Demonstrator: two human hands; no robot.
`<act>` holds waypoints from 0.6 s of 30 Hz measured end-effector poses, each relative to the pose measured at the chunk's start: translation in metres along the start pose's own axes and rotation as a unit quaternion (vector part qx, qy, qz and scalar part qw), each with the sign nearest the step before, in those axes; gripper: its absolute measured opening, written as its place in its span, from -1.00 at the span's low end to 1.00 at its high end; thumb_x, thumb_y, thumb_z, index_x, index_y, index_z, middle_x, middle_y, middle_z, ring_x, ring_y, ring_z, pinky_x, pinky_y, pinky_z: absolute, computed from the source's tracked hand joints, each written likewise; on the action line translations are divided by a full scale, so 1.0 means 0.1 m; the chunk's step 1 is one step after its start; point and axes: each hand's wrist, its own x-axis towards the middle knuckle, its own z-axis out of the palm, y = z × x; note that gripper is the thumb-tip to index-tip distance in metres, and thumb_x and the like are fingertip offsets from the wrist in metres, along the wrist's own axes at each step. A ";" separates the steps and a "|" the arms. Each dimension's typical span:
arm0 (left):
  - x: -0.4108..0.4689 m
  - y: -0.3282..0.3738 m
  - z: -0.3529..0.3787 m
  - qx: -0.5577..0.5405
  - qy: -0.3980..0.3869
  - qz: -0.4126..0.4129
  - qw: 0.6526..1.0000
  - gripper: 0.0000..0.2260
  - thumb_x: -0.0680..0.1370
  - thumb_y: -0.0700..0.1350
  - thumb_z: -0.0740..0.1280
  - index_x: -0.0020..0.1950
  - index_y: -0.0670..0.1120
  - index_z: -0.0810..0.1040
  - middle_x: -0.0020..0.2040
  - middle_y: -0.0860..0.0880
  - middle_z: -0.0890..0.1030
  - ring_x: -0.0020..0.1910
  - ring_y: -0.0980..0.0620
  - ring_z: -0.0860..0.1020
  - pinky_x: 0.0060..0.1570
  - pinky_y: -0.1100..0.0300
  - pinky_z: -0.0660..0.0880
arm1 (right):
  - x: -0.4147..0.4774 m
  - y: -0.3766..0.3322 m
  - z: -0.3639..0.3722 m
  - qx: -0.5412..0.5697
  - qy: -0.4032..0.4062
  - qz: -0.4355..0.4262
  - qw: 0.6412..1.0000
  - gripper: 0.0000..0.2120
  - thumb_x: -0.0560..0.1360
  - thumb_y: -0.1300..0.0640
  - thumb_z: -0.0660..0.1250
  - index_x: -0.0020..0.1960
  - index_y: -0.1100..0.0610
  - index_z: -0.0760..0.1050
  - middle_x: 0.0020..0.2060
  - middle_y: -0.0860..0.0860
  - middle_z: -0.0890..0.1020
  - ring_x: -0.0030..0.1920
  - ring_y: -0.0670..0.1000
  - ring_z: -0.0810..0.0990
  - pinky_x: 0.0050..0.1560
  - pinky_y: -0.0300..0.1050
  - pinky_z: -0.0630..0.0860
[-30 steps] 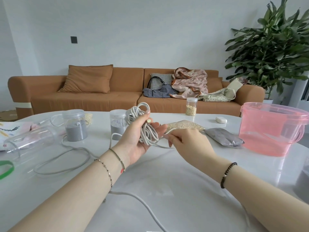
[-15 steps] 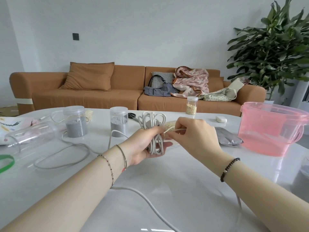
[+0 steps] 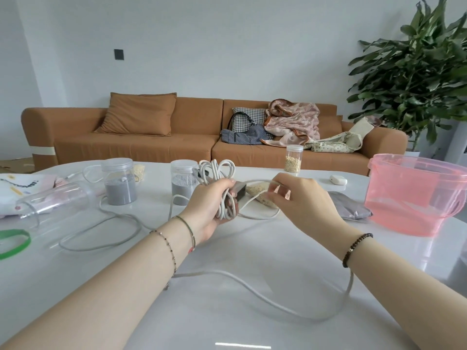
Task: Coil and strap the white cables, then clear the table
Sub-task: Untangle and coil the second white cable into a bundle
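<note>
**At mid-table, over the white top: cable half coiled, long tail loose**

Above the middle of the table (image 3: 252, 251), the left hand (image 3: 208, 207) grips the coil (image 3: 218, 176) of white cable. Its fingers curl round the bunch and loops stand up out of the fist. A small dark block (image 3: 240, 192) sits against the fingertips; cannot tell what it is. The right hand (image 3: 302, 198), just right of the coil, pinches one strand (image 3: 255, 181) between thumb and fingers, the other fingers loosely bent. The loose tail (image 3: 265, 298) lies on the near table and runs under both forearms. A second cable (image 3: 101, 239) lies uncoiled at left, untouched.

Risks, as I judge them:
- The tail sits under the right forearm, so the next wrap may snag and jerk loops out of the fist.
- One run of cable rises close beside the grey-filled jar (image 3: 182, 183); a hard pull could topple it.
- The grain bag (image 3: 262, 198) lies just behind the working strand and may get swept.
- The loops look uneven. A slack grip would let them spring apart before any strap goes on.
</note>
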 end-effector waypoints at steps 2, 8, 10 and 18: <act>0.02 0.01 -0.03 -0.001 0.005 -0.012 1.000 -0.83 0.59 -0.16 0.30 -0.20 -0.05 0.47 -0.43 0.02 0.44 -0.49 0.07 0.38 -0.35 0.25 0.42 | -0.02 -0.04 -0.01 0.002 0.006 -0.054 0.999 -0.82 0.58 -0.17 0.22 -0.06 -0.09 0.48 -0.28 -0.14 0.56 -0.31 -0.07 0.47 -0.27 -0.07 0.43; -0.05 0.02 -0.03 0.054 -0.056 -0.099 0.992 -0.60 0.52 0.25 0.37 -0.16 -0.09 0.45 -0.45 0.03 0.36 -0.53 0.11 0.30 -0.56 0.33 0.30 | -0.05 -0.07 -0.02 -0.005 0.042 -0.113 0.993 -0.79 0.63 -0.12 0.03 -0.09 -0.10 0.35 -0.34 -0.12 0.51 -0.30 0.04 0.46 -0.28 0.04 0.49; -0.11 0.02 0.02 0.100 -0.111 -0.137 0.979 -0.46 0.41 0.41 0.33 -0.14 -0.09 0.40 -0.44 0.04 0.31 -0.52 0.14 0.23 -0.59 0.35 0.23 | -0.01 -0.02 -0.02 0.000 0.056 -0.091 0.994 -0.79 0.63 -0.11 0.06 -0.07 -0.08 0.40 -0.32 -0.11 0.55 -0.28 0.04 0.49 -0.28 0.00 0.48; -0.21 -0.05 0.07 0.248 -0.249 -0.232 0.907 -0.67 0.57 0.15 0.34 -0.20 -0.07 0.40 -0.47 0.07 0.25 -0.58 0.17 0.18 -0.60 0.37 0.10 | 0.00 -0.03 -0.01 0.013 0.035 -0.061 0.997 -0.84 0.58 -0.07 0.30 -0.16 -0.11 0.54 -0.36 -0.18 0.59 -0.26 -0.09 0.54 -0.29 -0.10 0.41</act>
